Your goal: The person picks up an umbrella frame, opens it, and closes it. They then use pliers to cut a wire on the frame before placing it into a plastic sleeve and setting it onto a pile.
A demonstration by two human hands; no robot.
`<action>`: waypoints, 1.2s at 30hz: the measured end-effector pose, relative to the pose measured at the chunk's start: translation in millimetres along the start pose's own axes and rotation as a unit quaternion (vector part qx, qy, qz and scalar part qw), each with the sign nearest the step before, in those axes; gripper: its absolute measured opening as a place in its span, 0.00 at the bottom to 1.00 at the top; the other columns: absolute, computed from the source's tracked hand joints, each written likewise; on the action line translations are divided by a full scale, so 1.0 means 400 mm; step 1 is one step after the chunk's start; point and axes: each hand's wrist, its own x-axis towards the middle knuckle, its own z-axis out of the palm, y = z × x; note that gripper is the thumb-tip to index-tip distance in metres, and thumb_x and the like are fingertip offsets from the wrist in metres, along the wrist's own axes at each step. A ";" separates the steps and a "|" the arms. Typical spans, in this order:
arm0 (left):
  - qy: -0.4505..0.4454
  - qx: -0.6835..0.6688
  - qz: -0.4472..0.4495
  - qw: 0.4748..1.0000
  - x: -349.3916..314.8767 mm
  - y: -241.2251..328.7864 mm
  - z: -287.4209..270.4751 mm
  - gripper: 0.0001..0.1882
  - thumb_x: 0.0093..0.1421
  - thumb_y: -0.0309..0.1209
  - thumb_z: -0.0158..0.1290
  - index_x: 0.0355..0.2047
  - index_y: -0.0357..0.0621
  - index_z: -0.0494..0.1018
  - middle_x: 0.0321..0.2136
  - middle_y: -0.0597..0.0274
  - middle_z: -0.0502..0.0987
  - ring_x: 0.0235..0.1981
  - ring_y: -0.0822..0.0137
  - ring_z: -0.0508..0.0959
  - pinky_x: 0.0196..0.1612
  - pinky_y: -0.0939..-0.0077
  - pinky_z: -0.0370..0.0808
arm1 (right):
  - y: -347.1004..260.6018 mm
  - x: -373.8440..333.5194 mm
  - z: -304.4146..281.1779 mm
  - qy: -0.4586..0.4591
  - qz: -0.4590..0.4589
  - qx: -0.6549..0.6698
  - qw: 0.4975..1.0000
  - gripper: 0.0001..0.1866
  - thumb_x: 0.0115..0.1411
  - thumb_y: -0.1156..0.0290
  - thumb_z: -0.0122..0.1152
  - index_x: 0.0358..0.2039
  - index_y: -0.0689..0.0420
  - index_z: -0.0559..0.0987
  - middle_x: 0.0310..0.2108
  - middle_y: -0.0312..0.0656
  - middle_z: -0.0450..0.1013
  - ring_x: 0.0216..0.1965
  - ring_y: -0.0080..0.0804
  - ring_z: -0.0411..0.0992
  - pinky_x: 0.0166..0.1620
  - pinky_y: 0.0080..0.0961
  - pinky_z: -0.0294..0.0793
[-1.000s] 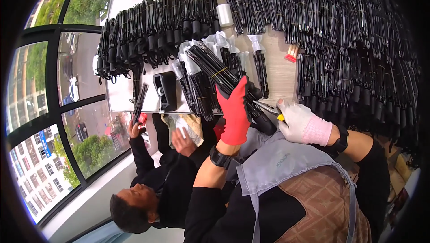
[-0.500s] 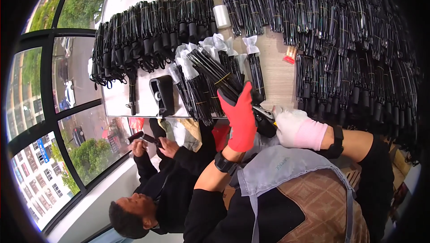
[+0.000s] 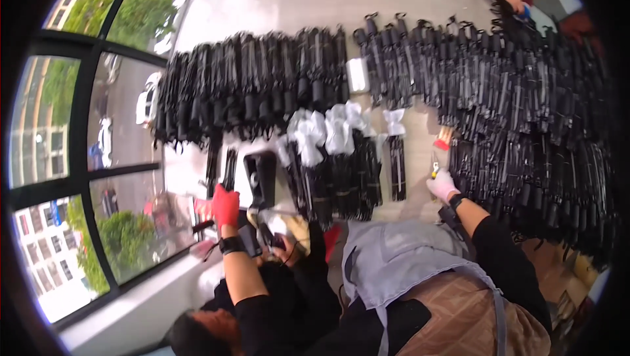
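Observation:
My left hand (image 3: 226,208), in a red glove, is closed round the near end of a folded black umbrella frame (image 3: 230,168) at the table's left front. Another such frame (image 3: 213,161) lies just left of it. On the right, my right hand (image 3: 443,186), in a white and pink glove, grips a pair of pliers (image 3: 435,168) with yellow on the handles, its tips pointing away from me. Between my hands lies a group of umbrella frames (image 3: 335,188) with white plastic wrap (image 3: 310,138) on their far ends. A single wrapped frame (image 3: 398,169) lies apart.
Rows of folded umbrella frames cover the back left (image 3: 256,74) and right (image 3: 518,106). A black box-like object (image 3: 260,179) stands near the front edge. A white roll (image 3: 357,75) and a red-tipped item (image 3: 442,138) lie between. One co-worker's hand (image 3: 286,251) is close to my left arm; another's (image 3: 514,0) is far right.
The umbrella frame in my left hand has gone from it; that hand has moved left to another frame. My right hand, with the pliers, has moved right and away from the left. The view has shifted.

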 end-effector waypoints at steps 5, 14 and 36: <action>0.038 -0.017 0.001 0.999 0.114 -0.012 0.121 0.36 0.49 0.42 0.60 0.56 0.39 0.65 0.47 0.39 0.74 0.51 0.41 0.72 0.53 0.55 0.69 | -0.177 0.030 -0.118 0.139 -0.103 -0.049 0.984 0.22 0.52 0.65 0.58 0.46 0.63 0.71 0.43 0.58 0.71 0.44 0.55 0.73 0.48 0.42 0.73; 0.137 -0.419 0.040 0.897 0.054 0.167 0.091 0.19 0.59 0.27 0.58 0.49 0.30 0.71 0.44 0.49 0.77 0.45 0.60 0.77 0.51 0.70 0.71 | -0.416 0.294 -0.276 0.304 -0.044 0.014 0.951 0.20 0.55 0.63 0.57 0.45 0.60 0.72 0.42 0.55 0.70 0.46 0.52 0.71 0.47 0.44 0.74; -0.203 -0.449 0.523 0.695 -0.645 1.205 0.149 0.16 0.58 0.25 0.57 0.47 0.40 0.75 0.35 0.57 0.80 0.32 0.66 0.79 0.34 0.76 0.73 | 0.171 0.128 -0.718 0.361 0.107 0.002 0.926 0.26 0.50 0.64 0.63 0.48 0.62 0.69 0.45 0.52 0.70 0.41 0.55 0.73 0.46 0.44 0.74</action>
